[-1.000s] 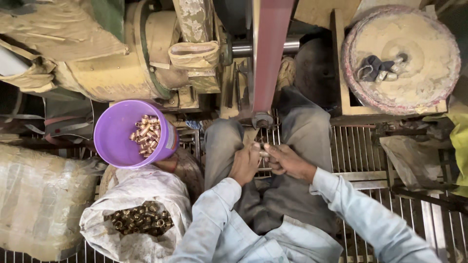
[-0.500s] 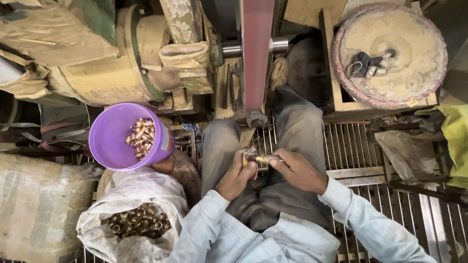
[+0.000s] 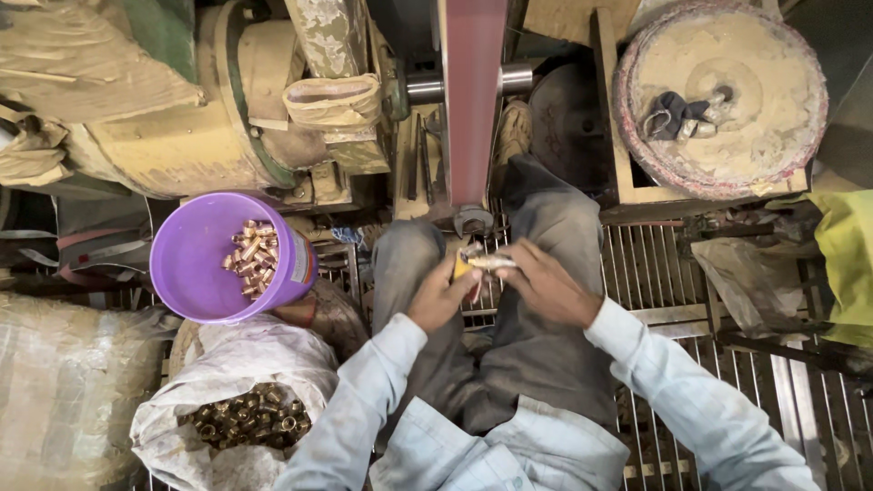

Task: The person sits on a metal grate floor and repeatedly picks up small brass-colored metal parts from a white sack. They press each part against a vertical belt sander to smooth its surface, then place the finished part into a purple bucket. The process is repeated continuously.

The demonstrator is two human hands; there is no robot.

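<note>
Seated person, viewed from above, knees apart over a metal floor grating (image 3: 664, 273). Both hands meet in front of the lap, just below the lower end of a reddish sanding belt (image 3: 471, 100) that runs up the middle of the view. Left hand (image 3: 441, 295) has its fingers curled together around a small yellow-handled piece, partly hidden by the palm. Right hand (image 3: 546, 286) pinches a small shiny metal fitting (image 3: 486, 262), fingers clamped on it at thumb and fingertips; the fitting sits between the two hands, touching both, held near the belt's lower roller (image 3: 473, 221) but apart from it. Exact shape of the fitting is too small to tell. To the person's left, a purple bucket (image 3: 186, 273) stands tilted toward the camera, with a heap of brass-coloured fittings (image 3: 250, 256) inside. Below it, an open white sack (image 3: 227, 364) holds darker, duller fittings (image 3: 250, 423). Upper left: a dusty yellowish machine housing (image 3: 182, 136) with a cloth-wrapped part beside it. Upper right: a round dust-caked disc (image 3: 727, 91) in a wooden frame, a dark rag and some small metal bits lying on it. A yellow-green cloth (image 3: 850, 264) is at the right edge. Sleeves are light blue, trousers grey.
</note>
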